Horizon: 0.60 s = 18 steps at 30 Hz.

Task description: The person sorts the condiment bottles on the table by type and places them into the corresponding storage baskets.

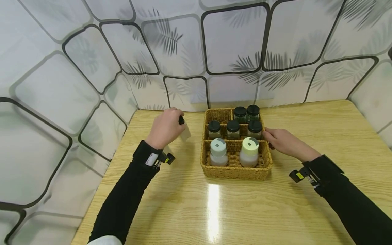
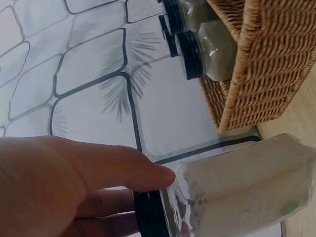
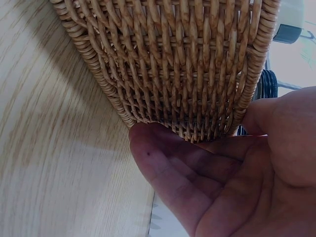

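My left hand [image 1: 166, 127] grips the black lid of a clear glass jar [image 2: 242, 187] filled with pale powder, left of the basket. Its thumb and fingers lie on either side of the lid, and the jar's body slants down toward the table. At the right side of the woven basket [image 1: 235, 173], my right hand [image 1: 283, 143] holds the wall. In the right wrist view the thumb is at the rim, while the fingers [image 3: 168, 177] lie low against the outer weave. Black-lidded jars [image 1: 233, 129] stand in the basket's middle and back compartments.
A pale-blue-lidded bottle [image 1: 218, 153] and a yellow-lidded bottle [image 1: 249, 153] stand in the basket's front compartment. The wooden table [image 1: 171, 204] meets a patterned wall covering [image 1: 235, 41] behind the basket and along the left.
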Motion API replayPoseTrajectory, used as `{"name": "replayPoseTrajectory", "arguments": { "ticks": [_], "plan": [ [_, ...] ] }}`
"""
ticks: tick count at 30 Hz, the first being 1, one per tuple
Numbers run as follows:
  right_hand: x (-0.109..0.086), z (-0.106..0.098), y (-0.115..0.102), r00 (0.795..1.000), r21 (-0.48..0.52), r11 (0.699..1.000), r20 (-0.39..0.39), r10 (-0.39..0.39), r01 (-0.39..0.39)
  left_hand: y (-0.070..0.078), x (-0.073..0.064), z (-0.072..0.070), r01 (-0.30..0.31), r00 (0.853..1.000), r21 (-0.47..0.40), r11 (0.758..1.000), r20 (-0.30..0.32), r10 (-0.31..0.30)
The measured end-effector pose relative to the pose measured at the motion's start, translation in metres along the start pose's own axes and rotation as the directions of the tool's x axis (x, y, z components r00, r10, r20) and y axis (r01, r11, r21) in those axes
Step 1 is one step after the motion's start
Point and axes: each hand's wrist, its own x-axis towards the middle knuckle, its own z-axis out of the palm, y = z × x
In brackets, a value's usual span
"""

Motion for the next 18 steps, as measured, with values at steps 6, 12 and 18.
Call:
{"name": "replayPoseTrajectory", "arguments": {
  "ticks": [6, 12, 18],
  "plan": [
    [0.0, 0.0, 0.001, 1.0, -0.004, 1.0, 0.01, 0.003, -0.003, 0.004, 0.016, -0.008, -0.03, 0.999, 0.024, 0.999, -0.016, 0.03],
    [-0.001, 0.0, 0.001, 1.0, -0.002, 1.0, 0.005, 0.007, -0.007, 0.013, 0.035, -0.015, -0.029, 1.0, 0.013, 0.999, 0.012, 0.029],
    [-0.002, 0.0, 0.0, 1.0, 0.005, 1.0, 0.015, 0.011, -0.011, 0.02, 0.051, -0.02, -0.046, 0.999, 0.003, 0.999, 0.02, 0.046]
  ]
}}
